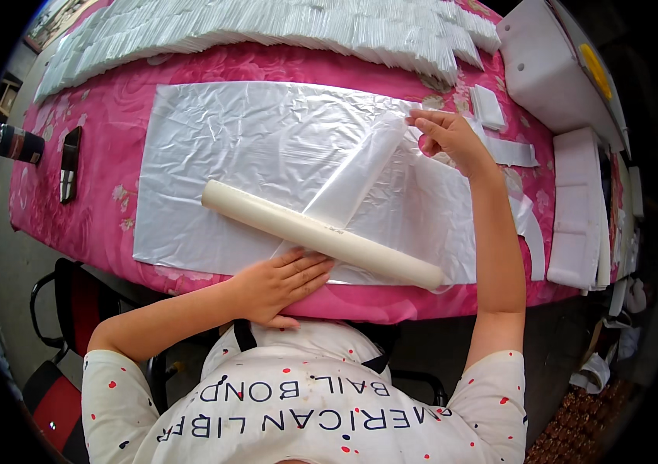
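A shiny white plastic sheet (213, 147) lies wrinkled across the table. A cream-coloured tube (321, 234) rests slantwise on it, its left end farther from me. My left hand (290, 280) lies flat at the sheet's near edge, fingers stretched out and close together, fingertips close against the tube. A folded strip of white plastic film (361, 170) runs from beneath the tube up toward the far right. My right hand (449, 138) pinches the far end of that strip between thumb and fingers, slightly above the sheet. Whether film lies under my left palm is hidden.
Stacked folded white plastic pieces (267, 31) line the far side of the pink floral tablecloth (101, 209). A black phone (71, 164) and a dark can (20, 144) are at left. White boxes (576, 209) and plastic offcuts (511, 151) are at right. Chairs (81, 309) stand near left.
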A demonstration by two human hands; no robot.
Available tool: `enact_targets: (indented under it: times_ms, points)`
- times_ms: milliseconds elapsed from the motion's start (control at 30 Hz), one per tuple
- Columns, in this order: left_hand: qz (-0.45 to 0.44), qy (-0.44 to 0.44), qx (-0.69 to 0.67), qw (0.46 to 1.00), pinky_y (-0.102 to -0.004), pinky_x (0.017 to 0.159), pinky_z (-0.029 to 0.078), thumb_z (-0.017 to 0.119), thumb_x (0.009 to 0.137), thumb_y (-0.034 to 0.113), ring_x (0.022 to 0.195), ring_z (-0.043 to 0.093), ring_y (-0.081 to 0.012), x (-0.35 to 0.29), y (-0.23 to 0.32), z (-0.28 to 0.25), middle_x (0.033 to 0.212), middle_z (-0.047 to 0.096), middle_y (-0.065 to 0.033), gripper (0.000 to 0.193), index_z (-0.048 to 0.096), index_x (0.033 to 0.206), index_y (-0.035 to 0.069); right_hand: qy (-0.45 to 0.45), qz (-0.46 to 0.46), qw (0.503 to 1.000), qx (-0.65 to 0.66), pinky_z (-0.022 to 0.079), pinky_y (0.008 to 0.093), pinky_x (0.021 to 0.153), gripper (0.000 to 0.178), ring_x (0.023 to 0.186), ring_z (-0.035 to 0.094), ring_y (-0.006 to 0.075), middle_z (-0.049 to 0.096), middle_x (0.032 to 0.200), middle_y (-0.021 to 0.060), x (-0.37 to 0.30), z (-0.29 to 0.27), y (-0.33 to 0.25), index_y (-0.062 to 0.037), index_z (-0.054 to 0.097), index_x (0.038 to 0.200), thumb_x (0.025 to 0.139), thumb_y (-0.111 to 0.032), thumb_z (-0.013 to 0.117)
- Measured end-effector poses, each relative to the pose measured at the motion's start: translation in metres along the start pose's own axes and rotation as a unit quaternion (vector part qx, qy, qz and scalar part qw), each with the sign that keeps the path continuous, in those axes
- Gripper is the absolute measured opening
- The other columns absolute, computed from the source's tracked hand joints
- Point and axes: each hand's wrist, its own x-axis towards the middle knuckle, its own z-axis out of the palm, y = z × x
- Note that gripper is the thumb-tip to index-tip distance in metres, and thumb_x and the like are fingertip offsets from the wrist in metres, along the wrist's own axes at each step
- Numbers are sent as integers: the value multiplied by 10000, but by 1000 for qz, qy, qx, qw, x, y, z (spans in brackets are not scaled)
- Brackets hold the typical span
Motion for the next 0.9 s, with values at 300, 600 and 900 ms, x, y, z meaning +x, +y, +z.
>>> enact_targets:
  times_ms: [300, 600, 900]
  points:
    - [-2, 9, 4, 1000, -432, 1112, 98, 367, 824, 566, 1345, 219, -298, 2, 2, -1, 1413, 280, -209, 807, 339, 1304, -81, -25, 24, 998, 43, 412, 198, 541, 337, 627, 544, 59, 625, 802, 30, 12, -2, 6, -28, 611, 1081, 857, -280, 604]
    - [-4, 7, -12, 1000, -431, 1112, 101, 376, 827, 547, 1341, 226, -300, 0, 1, -1, 1411, 284, -207, 794, 329, 1311, -80, -168, 96, 981, -23, 375, 180, 487, 287, 574, 565, 48, 617, 725, -3, 31, 9, 1, -49, 610, 981, 861, -309, 592]
    - [4, -1, 8, 1000, -434, 1113, 95, 376, 832, 549, 1349, 198, -308, 2, 1, -1, 1418, 269, -206, 792, 323, 1313, -78, 174, -76, 979, -74, 454, 259, 603, 238, 659, 571, 132, 646, 869, 46, 14, 19, -5, -35, 621, 1001, 838, -208, 601]
